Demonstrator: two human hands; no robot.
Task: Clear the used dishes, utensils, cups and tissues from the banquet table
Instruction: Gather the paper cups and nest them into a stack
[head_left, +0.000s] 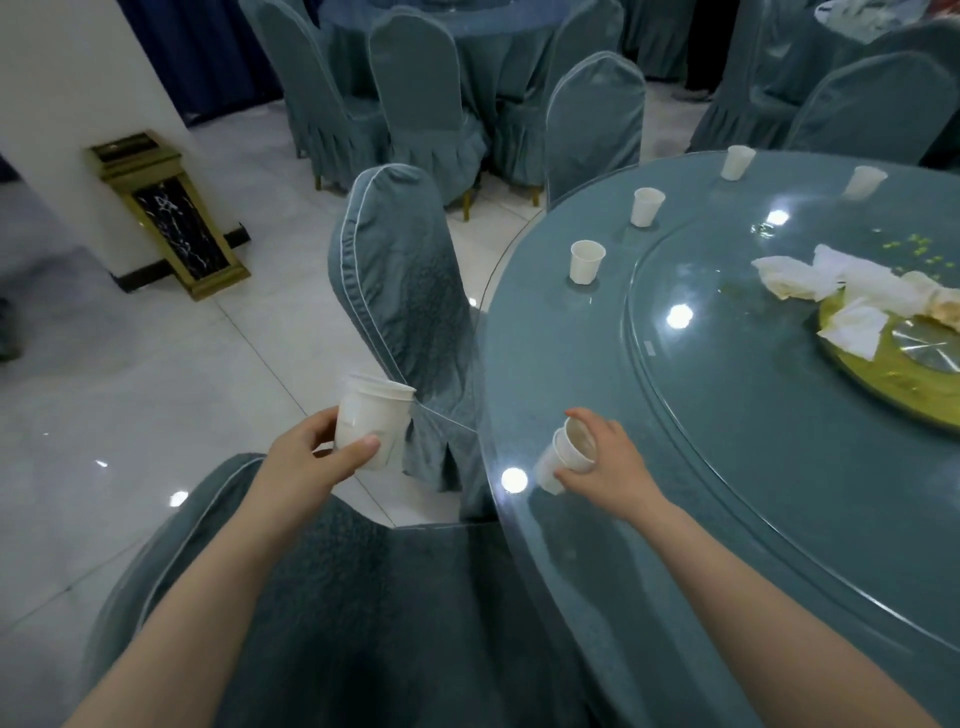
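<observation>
My left hand (317, 457) grips a stack of white paper cups (371, 421) upright, off the table's edge above the chairs. My right hand (608, 462) holds two nested white cups (566, 457), tilted on their side, just above the near rim of the round banquet table (587, 519). Several single white cups stand along the table's rim: one (587, 261), another (647, 207), a third (736, 162), and a farther one (863, 182). Crumpled white tissues (831, 283) lie on the glass turntable (727, 338) beside a yellow-green plate (893, 384).
Blue-green covered chairs stand at the table's left: one (405, 291) just beyond my hands, one (332, 597) under my arms, another (592, 124) farther back. A gold and black bin (171, 218) stands by the white pillar. Small green crumbs (914, 244) dot the turntable.
</observation>
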